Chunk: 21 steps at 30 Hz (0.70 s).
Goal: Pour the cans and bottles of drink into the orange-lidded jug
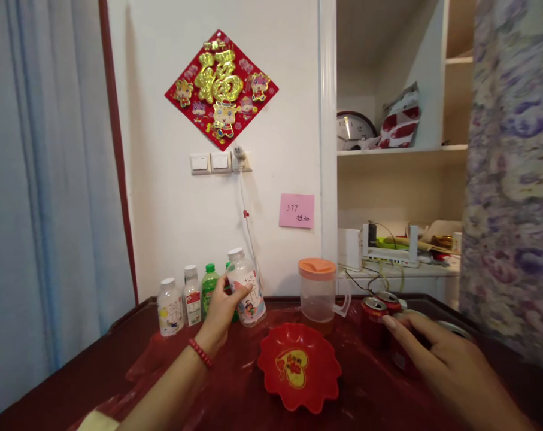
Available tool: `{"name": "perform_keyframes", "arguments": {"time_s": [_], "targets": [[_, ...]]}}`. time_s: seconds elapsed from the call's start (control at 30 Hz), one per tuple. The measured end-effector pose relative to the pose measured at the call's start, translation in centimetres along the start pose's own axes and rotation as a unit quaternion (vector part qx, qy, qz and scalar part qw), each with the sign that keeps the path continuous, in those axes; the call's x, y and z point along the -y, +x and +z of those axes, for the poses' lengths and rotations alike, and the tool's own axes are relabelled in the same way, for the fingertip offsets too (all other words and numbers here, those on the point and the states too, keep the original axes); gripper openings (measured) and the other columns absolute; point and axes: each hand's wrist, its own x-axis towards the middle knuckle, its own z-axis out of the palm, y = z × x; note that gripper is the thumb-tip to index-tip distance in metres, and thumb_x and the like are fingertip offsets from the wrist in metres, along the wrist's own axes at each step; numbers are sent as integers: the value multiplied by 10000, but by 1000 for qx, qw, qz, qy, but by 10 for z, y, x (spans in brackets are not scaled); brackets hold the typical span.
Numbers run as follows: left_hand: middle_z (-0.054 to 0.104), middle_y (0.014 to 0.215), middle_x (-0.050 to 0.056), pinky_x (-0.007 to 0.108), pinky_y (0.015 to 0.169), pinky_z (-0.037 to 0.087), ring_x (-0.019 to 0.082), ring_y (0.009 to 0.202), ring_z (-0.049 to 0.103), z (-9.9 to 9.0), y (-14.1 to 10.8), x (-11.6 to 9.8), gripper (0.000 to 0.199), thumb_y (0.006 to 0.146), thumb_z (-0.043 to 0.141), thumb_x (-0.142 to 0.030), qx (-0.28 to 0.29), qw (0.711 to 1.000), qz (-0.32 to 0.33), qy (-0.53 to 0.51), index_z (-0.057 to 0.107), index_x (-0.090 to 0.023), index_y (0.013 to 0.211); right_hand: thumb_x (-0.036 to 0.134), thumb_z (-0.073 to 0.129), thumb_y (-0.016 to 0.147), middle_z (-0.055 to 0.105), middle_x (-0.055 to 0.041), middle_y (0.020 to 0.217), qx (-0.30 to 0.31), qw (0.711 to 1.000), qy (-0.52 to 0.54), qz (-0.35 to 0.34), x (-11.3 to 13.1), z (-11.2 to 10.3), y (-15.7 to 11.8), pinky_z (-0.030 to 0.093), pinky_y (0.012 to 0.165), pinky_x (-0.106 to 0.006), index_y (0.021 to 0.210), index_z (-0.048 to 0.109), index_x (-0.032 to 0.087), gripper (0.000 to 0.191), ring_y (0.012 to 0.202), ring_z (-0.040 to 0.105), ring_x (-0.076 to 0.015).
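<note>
Bottle in hand: clear plastic bottle with white cap and printed label (248,293), tilted, lifted off the dark red surface (64,389) or barely touching it; cannot tell which.
Left hand: left hand (221,311) wrapped around the bottle's lower body from the side, thumb across the label, red bead bracelet (200,352) at the wrist.
Right hand: right hand (451,359) lying palm down with fingers loosely spread, over red drink cans with silver tops (379,314); fingertips touching one can top, nothing clasped.
Handling, bottle: looks light, thin-walled plastic likely to dent under a hard squeeze; smooth label may slip, so mid-body just under the shoulder judged the best hold, cap end kept up.
Handling, cans: stiff metal, smooth and round, likely to roll if tipped; best taken around the side wall.
Row by the wall: two more small clear bottles with white caps (170,306) and a green bottle with green cap (208,287), standing upright just left of the held bottle.
Centre: red scalloped plastic dish with a heart motif (298,365), lying flat on the surface, between the two hands.
Behind the dish: clear plastic jug with orange lid (318,290), upright, near the cans.
</note>
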Motion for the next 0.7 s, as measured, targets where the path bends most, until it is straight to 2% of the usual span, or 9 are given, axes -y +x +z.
{"name": "perform_keyframes", "arguments": {"time_s": [0.1,0.17,0.3,0.4,0.5,0.6,0.7], "targets": [[724,1067,76,350,858,535,257,999,675,2,-2,0,583,656,833,-412,28,999,-13,-16,601,-176,1136,707,435,937,633,7,664,71,996,40,-46,35,0,16,436,551,-242,749,643,240,545,609,601,-177],[720,1117,91,370,895,533,274,1047,673,0,-3,2,577,669,812,-413,45,999,-13,0,593,-185,1152,682,436,954,591,15,621,54,994,70,-60,58,6,26,405,547,-250,732,619,236,531,587,563,-171],[704,1184,113,424,950,511,321,1102,660,-6,-4,4,598,639,794,-394,56,992,26,111,582,-195,1161,639,474,956,626,4,695,32,989,114,-90,91,29,41,399,592,-268,745,614,234,478,654,577,-184],[700,1190,113,456,976,482,352,1135,633,-8,-4,2,613,607,788,-342,46,975,62,206,586,-206,1169,626,485,960,634,-1,720,22,986,144,-87,98,50,44,388,600,-277,774,619,230,457,667,575,-189],[697,1195,101,482,966,472,361,1128,619,-7,-6,2,610,601,781,-285,41,956,104,273,601,-240,1182,641,473,956,635,-10,723,56,979,179,-73,96,68,40,393,615,-283,771,616,223,479,683,576,-197],[689,1202,91,527,967,449,362,1121,603,-5,-9,5,585,627,759,-245,39,925,184,330,605,-262,1191,628,473,951,641,-12,749,100,973,200,-57,95,79,38,414,636,-284,800,616,223,456,710,589,-202],[693,1187,71,572,1014,396,345,1121,606,-2,-14,6,578,640,681,-143,51,880,277,382,585,-270,1195,602,489,945,660,-17,808,124,962,238,-44,101,85,36,441,659,-291,938,645,220,412,747,610,-210]]}}
